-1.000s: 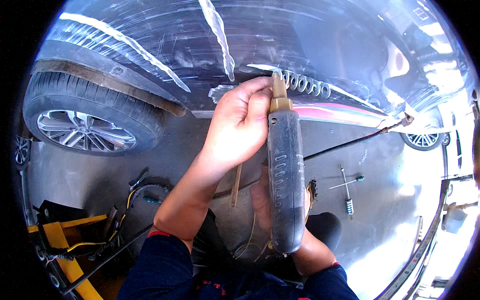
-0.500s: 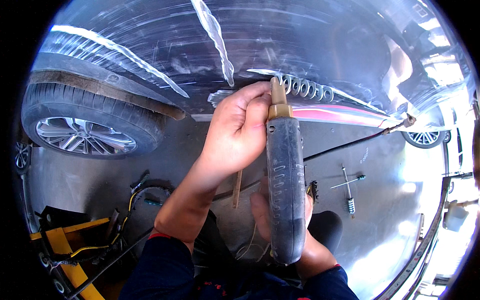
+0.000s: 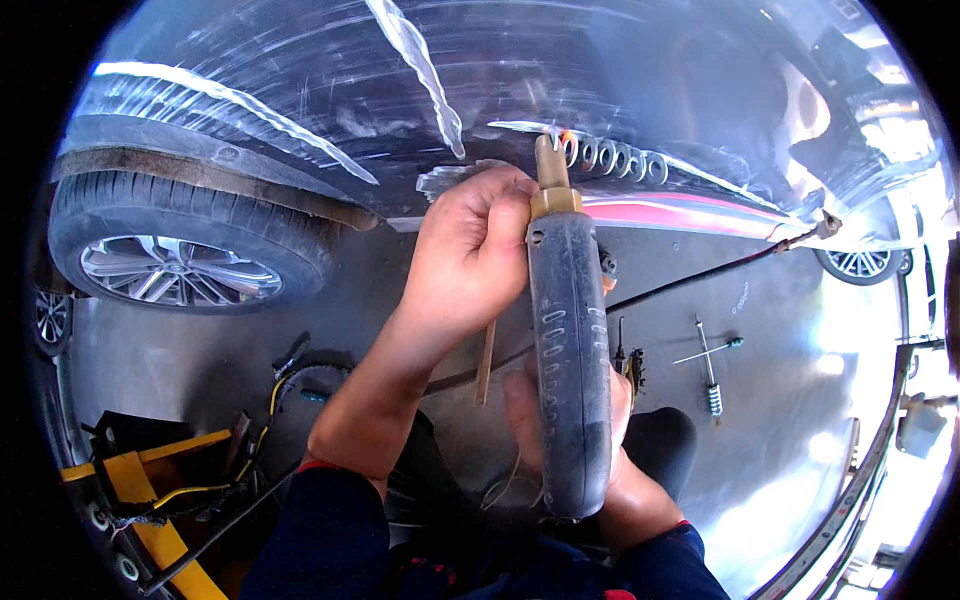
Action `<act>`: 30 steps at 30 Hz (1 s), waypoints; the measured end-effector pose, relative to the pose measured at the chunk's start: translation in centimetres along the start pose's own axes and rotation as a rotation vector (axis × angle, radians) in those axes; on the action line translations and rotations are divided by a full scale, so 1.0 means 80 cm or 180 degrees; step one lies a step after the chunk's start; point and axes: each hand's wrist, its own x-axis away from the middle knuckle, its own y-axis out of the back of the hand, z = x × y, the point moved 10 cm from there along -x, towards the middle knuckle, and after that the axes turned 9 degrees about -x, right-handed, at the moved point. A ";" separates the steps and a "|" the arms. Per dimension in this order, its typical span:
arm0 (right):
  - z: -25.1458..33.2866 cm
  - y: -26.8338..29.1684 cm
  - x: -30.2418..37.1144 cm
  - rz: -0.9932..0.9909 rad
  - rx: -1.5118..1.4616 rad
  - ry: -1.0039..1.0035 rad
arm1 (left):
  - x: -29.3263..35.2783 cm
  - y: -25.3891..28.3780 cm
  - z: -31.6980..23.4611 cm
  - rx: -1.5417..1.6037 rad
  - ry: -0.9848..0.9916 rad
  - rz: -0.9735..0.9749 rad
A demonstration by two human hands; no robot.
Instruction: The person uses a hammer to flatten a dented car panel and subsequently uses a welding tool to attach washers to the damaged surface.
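My right hand [image 3: 622, 415] is wrapped around a black spot-welding gun [image 3: 570, 350], whose body hides most of the fingers. Its brass-coloured tip [image 3: 551, 162] points away from me and meets the dark car panel [image 3: 650, 60] at the left end of a row of metal rings [image 3: 608, 157]. Orange light glows at the ring closest to the tip. Several rings stand out from the panel along a bare-metal line. My left hand [image 3: 465, 245] is closed beside the tip, thumb pressed to its curled fingers; what they grip is hidden.
A car wheel [image 3: 185, 270] is on the left. A black rod [image 3: 700, 285] slants towards the panel at right. On the floor lie a cross-shaped tool [image 3: 708, 358] and a wooden stick [image 3: 487, 365]. A yellow frame [image 3: 150, 510] with cables stands at lower left.
The gun and my left hand have moved slightly farther away, towards the panel. An orange glow has appeared at the ring by the tip. The view has shifted a little.
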 end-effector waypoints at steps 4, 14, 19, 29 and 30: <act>0.014 0.000 -0.004 -0.0230 0.0109 0.0116 | 0.001 -0.001 0.003 0.0151 0.0052 0.0042; 0.005 0.010 0.036 -0.0140 0.0227 0.0571 | 0.029 -0.030 0.053 0.2909 0.1252 0.0934; -0.023 0.008 0.051 0.0261 -0.0234 0.0607 | 0.043 -0.024 0.091 0.2976 0.1657 0.0318; -0.049 -0.001 0.071 0.0338 -0.0476 0.0317 | 0.033 -0.016 0.066 0.3021 0.0981 0.0525; -0.049 -0.002 0.069 0.0395 -0.0446 0.0313 | 0.032 -0.018 0.064 0.3015 0.0972 0.0517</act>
